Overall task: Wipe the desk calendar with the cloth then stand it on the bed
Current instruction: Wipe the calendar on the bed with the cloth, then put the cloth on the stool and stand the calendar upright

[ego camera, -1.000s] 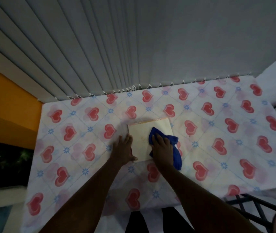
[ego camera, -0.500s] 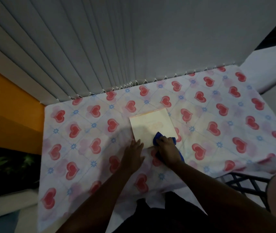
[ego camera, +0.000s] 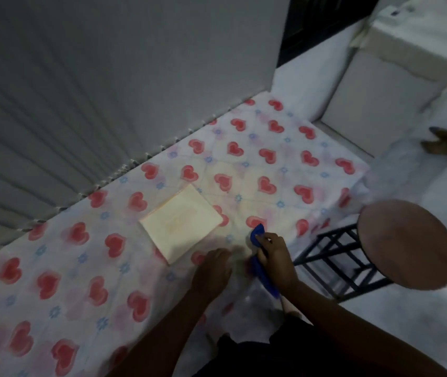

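The cream desk calendar [ego camera: 181,222] lies flat on the bed [ego camera: 62,270], which wears a white sheet with red hearts. My right hand [ego camera: 275,254] is shut on the blue cloth [ego camera: 261,269], just right of the calendar's near corner and off its surface. Part of the cloth hangs below my palm. My left hand [ego camera: 211,270] rests on the sheet beside the right one, near the calendar's front edge, touching neither the calendar nor the cloth. Its fingers are curled and blurred.
Grey vertical blinds [ego camera: 86,99] run along the far side of the bed. A round-topped stool [ego camera: 407,243] with a black metal frame stands at the bed's right edge. A white appliance or cabinet [ego camera: 396,63] sits at the upper right on a pale floor.
My right hand has drawn the cloth off the calendar toward the right. My left hand has let go of the calendar's edge. The view has swung right, showing the stool.
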Demonstrator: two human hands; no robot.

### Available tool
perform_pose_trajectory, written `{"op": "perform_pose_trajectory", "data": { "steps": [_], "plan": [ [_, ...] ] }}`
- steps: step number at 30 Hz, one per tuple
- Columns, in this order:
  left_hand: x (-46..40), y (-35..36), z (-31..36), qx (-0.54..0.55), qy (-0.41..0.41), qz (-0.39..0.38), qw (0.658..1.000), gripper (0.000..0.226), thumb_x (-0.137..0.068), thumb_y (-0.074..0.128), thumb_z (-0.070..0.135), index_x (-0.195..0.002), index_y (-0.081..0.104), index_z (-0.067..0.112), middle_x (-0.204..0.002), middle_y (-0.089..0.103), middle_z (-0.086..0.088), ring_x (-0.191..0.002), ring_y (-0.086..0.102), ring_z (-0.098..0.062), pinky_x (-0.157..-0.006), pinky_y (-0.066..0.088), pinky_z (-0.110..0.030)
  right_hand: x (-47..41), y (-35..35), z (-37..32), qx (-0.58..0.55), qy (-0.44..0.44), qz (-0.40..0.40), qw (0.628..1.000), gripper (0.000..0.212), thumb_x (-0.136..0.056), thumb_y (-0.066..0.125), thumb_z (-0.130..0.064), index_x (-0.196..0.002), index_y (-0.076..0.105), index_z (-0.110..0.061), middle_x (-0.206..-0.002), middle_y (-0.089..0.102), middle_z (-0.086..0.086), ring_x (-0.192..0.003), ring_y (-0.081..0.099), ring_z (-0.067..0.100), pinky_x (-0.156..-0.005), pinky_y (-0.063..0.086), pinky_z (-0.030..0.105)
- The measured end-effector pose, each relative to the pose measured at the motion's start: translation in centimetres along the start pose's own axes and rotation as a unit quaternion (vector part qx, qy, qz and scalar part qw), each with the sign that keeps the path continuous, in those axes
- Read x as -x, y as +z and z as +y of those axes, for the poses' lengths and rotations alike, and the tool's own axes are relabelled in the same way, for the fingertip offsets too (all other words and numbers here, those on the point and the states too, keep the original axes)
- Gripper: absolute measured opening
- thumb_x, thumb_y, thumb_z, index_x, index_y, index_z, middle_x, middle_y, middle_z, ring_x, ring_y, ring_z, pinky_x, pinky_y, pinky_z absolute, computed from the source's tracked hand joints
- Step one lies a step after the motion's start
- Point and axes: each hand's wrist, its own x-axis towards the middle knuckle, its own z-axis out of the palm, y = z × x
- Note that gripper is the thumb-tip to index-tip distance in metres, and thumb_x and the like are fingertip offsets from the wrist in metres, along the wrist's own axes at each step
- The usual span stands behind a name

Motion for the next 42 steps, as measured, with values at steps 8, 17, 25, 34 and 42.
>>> {"op": "perform_pose_trajectory", "data": {
  "steps": [8, 17, 25, 34, 42],
  "plan": [
    [-9.2, 0.4, 13.2, 0.080, 0.078, -0.035, 0.993, 0.033, -0.088, 0.055, 0.026, -0.116, 0.061, 0.008, -0.121, 0.063, -0.011, -0.115, 0.054, -0.028, -0.096, 0.041, -0.031, 1.6, -8.5, 9.5, -0.012, 0.109, 0.082, 0.991, 0.032, -0.084, 0.065, 0.004, -0.116, 0.067, -0.002, -0.112, 0.065, 0.019, -0.100, 0.061, 0.037, -0.090, 0.049, 0.040],
    [-18.8, 6.8, 28.2, 0.041, 0.164, -0.102, 0.980, 0.037, -0.094, 0.052, 0.018, -0.130, 0.055, 0.009, -0.136, 0.055, -0.012, -0.127, 0.048, -0.027, -0.109, 0.035, -0.034, 4.6, -19.0, 23.3, -0.006, 0.256, 0.114, 0.960, 0.030, -0.091, 0.058, -0.006, -0.121, 0.063, -0.005, -0.119, 0.060, 0.018, -0.109, 0.052, 0.034, -0.092, 0.042, 0.035],
    [-24.3, 9.7, 34.7, 0.036, 0.189, -0.107, 0.976, 0.036, -0.090, 0.060, 0.020, -0.125, 0.057, 0.016, -0.133, 0.059, -0.005, -0.126, 0.051, -0.022, -0.105, 0.039, -0.032, 3.4, -24.6, 30.5, 0.003, 0.331, 0.083, 0.940, 0.029, -0.098, 0.046, -0.013, -0.126, 0.055, -0.009, -0.129, 0.053, 0.012, -0.115, 0.049, 0.024, -0.091, 0.029, 0.017],
    [-26.7, 10.8, 34.8, 0.001, 0.167, -0.136, 0.977, 0.034, -0.094, 0.056, 0.021, -0.127, 0.057, 0.013, -0.133, 0.058, -0.007, -0.122, 0.053, -0.018, -0.105, 0.036, -0.026, 2.4, -23.1, 32.6, 0.053, 0.313, -0.133, 0.939, 0.071, -0.101, 0.036, -0.045, -0.155, 0.001, -0.016, -0.165, -0.008, 0.005, -0.152, -0.006, 0.024, -0.124, 0.007, 0.047],
    [-26.1, 11.4, 34.6, 0.003, 0.154, -0.144, 0.977, 0.041, -0.093, 0.057, 0.025, -0.134, 0.051, 0.018, -0.140, 0.055, -0.004, -0.130, 0.048, -0.020, -0.107, 0.041, -0.032, 2.6, -21.2, 34.2, 0.051, 0.301, -0.129, 0.944, 0.068, -0.101, 0.026, -0.053, -0.155, -0.002, -0.022, -0.164, -0.014, 0.000, -0.151, -0.016, 0.022, -0.124, -0.003, 0.050]
  ]
}}
